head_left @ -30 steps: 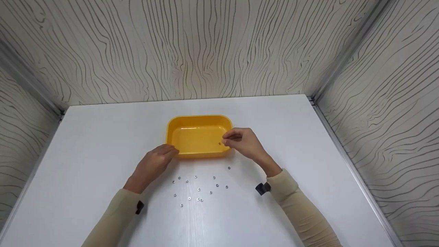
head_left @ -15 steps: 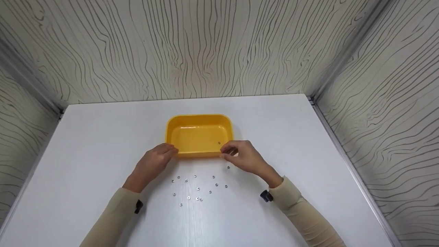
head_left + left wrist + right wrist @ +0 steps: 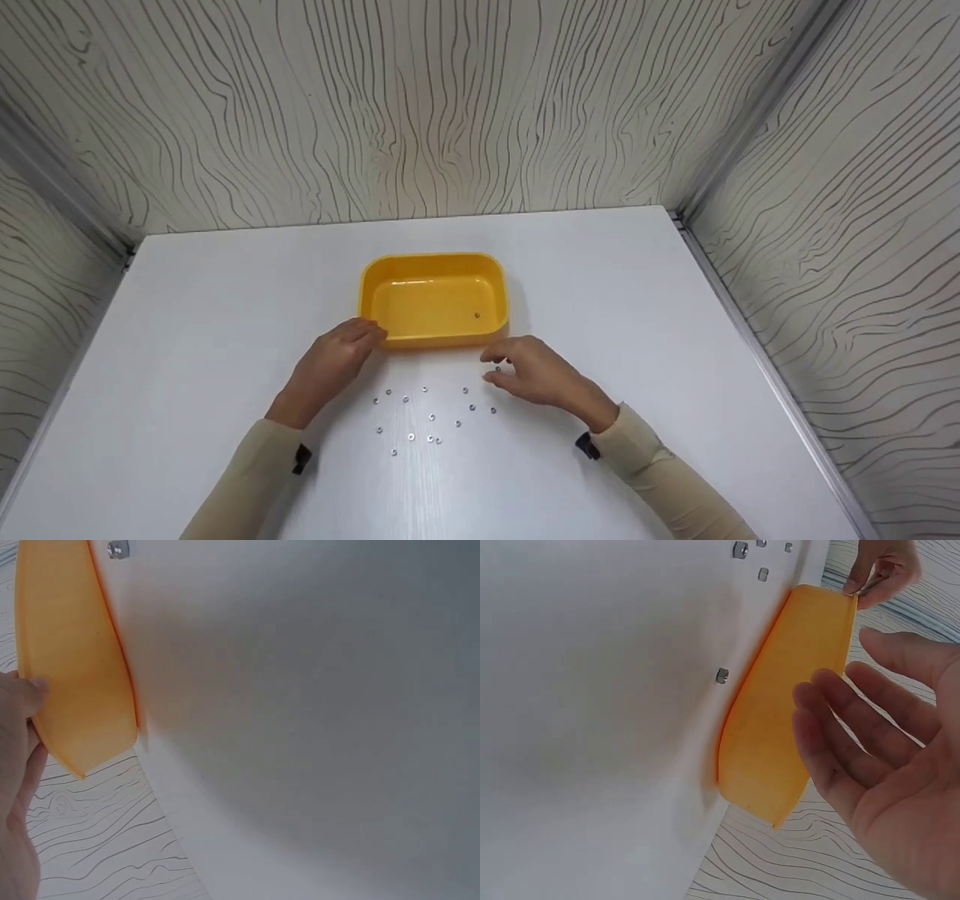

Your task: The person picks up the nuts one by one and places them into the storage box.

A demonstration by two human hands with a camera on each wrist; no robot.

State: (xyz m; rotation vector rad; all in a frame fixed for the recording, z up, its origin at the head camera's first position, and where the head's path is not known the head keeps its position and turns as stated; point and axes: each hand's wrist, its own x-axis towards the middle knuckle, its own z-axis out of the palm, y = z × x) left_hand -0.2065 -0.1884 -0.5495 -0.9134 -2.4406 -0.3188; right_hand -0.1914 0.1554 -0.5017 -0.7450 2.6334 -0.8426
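A yellow plastic bin (image 3: 431,343) sits on the white table, one small metal hex nut (image 3: 477,316) lying on its floor near the right front corner. My left hand (image 3: 330,364) pinches the bin's rim at the left front corner, thumb on the outer wall in the left wrist view. Just in front of the right front corner is my right hand (image 3: 536,373), its thumb and fingers spread with nothing between them in the right wrist view. From above, a single nut (image 3: 498,369) shows in the gap between that thumb and forefinger, lying on the table (image 3: 615,750).
Several more hex nuts (image 3: 431,417) lie scattered on the table in front of the bin, between the two forearms. Wood-grain-patterned panels (image 3: 435,112) rise along the back and both sides. Each sleeve cuff carries a small black device (image 3: 588,445).
My right hand has come back from over the bin's right side toward the front, and its thumb and fingers have spread apart. The left hand keeps its hold on the rim.
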